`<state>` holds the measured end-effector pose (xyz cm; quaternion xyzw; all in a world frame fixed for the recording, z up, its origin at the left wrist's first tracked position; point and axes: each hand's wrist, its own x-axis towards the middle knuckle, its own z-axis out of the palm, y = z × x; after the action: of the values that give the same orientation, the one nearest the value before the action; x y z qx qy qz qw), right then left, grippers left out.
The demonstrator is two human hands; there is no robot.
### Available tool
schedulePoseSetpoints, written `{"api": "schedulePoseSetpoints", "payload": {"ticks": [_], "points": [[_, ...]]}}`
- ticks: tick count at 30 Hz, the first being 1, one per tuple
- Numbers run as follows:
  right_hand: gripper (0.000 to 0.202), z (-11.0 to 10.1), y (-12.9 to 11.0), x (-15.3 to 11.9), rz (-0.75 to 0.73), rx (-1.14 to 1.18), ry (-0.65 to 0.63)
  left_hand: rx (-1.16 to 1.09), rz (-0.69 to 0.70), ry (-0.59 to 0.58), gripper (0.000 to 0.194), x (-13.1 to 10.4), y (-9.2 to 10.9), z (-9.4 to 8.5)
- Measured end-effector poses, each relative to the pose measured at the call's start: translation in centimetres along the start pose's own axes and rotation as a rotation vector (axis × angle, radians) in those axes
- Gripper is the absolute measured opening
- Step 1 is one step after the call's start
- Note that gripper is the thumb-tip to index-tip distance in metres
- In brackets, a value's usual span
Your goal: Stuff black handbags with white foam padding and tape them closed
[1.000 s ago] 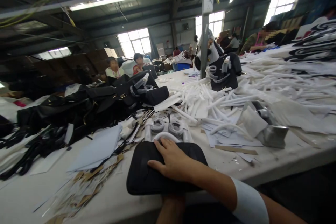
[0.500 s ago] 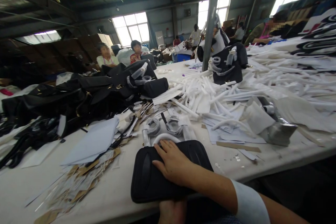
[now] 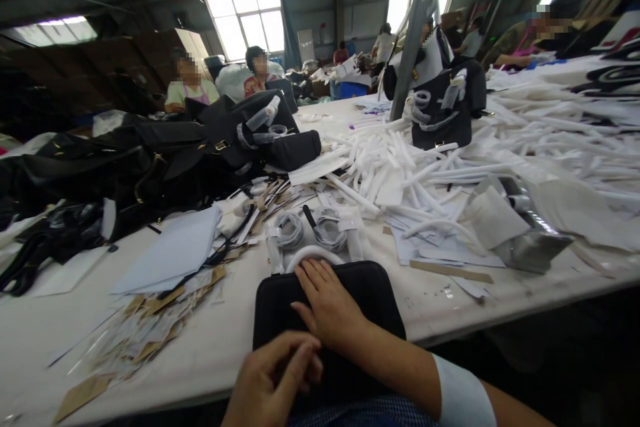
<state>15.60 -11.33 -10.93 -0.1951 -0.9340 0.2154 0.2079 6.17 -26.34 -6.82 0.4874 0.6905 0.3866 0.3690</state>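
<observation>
A black bag (image 3: pixel 280 303) lies at the table's front edge, its near part over my lap. My right hand (image 3: pixel 333 307) rests flat on it with fingers spread, the fingertips at its far edge. Just beyond is a white wrapped handle (image 3: pixel 313 252), flanked by clear-wrapped coiled pieces (image 3: pixel 289 230). Over the bag's near left part is my left hand (image 3: pixel 273 373), closed, fingers curled towards the thumb. Whatever those fingers hold, if anything, is hidden.
Black bags (image 3: pixel 185 147) are heaped at left behind white sheets (image 3: pixel 170 250) and paper scraps (image 3: pixel 150 323). White padding strips (image 3: pixel 385 173) cover the right side, near a metal post (image 3: pixel 413 40) and a grey wrapped block (image 3: pixel 530 233). Several people are in the background.
My left hand has come from under the bag's near edge up over its near left part. The bag's near side has dropped towards my lap. My right hand stays on it.
</observation>
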Motion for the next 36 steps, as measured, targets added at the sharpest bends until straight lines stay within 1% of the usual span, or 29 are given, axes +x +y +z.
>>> {"api": "schedulePoseSetpoints", "payload": {"ticks": [1,2,3,4,5,7,9,12,13,15,18,21,23,24,26,28,29,31,32,34,36], "points": [[0.058,0.0,0.0,0.0,-0.002,0.008,0.004,0.079,0.083,0.171,0.036,1.1,0.4,-0.7],[0.056,0.0,0.1,0.0,-0.007,0.018,0.007,0.17,0.163,0.309,0.031,2.3,0.5,-1.1],[0.054,-0.2,0.1,0.1,-0.014,0.032,0.007,0.26,0.246,0.39,0.028,3.5,0.3,-1.3],[0.053,-0.4,0.2,0.2,-0.021,0.049,0.008,0.339,0.325,0.433,0.027,4.7,-0.1,-1.3],[0.052,-0.7,0.2,0.2,-0.029,0.07,0.013,0.407,0.384,0.451,0.028,5.6,-0.8,-1.2],[0.051,-1.4,0.2,0.1,-0.047,0.13,0.038,0.525,0.453,0.461,0.032,6.8,-2.2,-0.8],[0.047,-2.4,0.3,-0.2,-0.082,0.195,0.094,0.637,0.484,0.455,0.037,7.1,-3.2,-0.3],[0.042,-4.3,0.9,-1.5,-0.127,0.184,0.209,0.802,0.522,0.413,0.042,7.0,-3.6,0.1],[0.042,-5.1,1.3,-1.9,-0.113,0.145,0.242,0.848,0.521,0.397,0.043,7.0,-3.4,0.1],[0.044,-6.7,2.5,-2.9,-0.019,0.049,0.28,0.922,0.496,0.377,0.042,7.2,-2.9,0.2],[0.045,-8.9,5.0,-4.0,0.163,-0.045,0.266,0.986,0.437,0.346,0.039,8.0,-1.9,-0.2],[0.04,-10.4,7.3,-4.4,0.305,-0.014,0.184,0.961,0.446,0.262,0.037,9.4,-0.7,-1.2],[0.03,-11.1,8.6,-4.1,0.445,0.076,0.114,0.885,0.479,0.185,0.04,10.5,0.1,-2.0],[0.026,-11.3,9.2,-3.7,0.527,0.145,0.059,0.845,0.478,0.139,0.042,11.0,0.5,-2.5],[0.024,-11.8,10.3,-2.7,0.662,0.328,-0.099,0.782,0.445,0.039,0.041,11.9,1.0,-3.2],[0.026,-12.2,11.2,-1.5,0.743,0.519,-0.279,0.741,0.41,-0.056,0.039,12.5,1.2,-3.7],[0.027,-12.3,11.6,-0.9,0.768,0.596,-0.349,0.716,0.402,-0.078,0.038,12.7,1.1,-3.7],[0.028,-12.7,12.0,0.1,0.801,0.681,-0.435,0.646,0.418,-0.051,0.036,12.8,0.5,-3.4],[0.028,-12.9,12.1,0.5,0.808,0.684,-0.467,0.608,0.43,-0.024,0.034,12.7,0.2,-3.1],[0.026,-13.3,12.0,1.0,0.792,0.628,-0.514,0.541,0.458,0.026,0.032,12.4,-0.2,-2.7],[0.023,-13.5,11.8,1.2,0.773,0.563,-0.528,0.512,0.472,0.024,0.028,12.0,-0.2,-2.4]]}}
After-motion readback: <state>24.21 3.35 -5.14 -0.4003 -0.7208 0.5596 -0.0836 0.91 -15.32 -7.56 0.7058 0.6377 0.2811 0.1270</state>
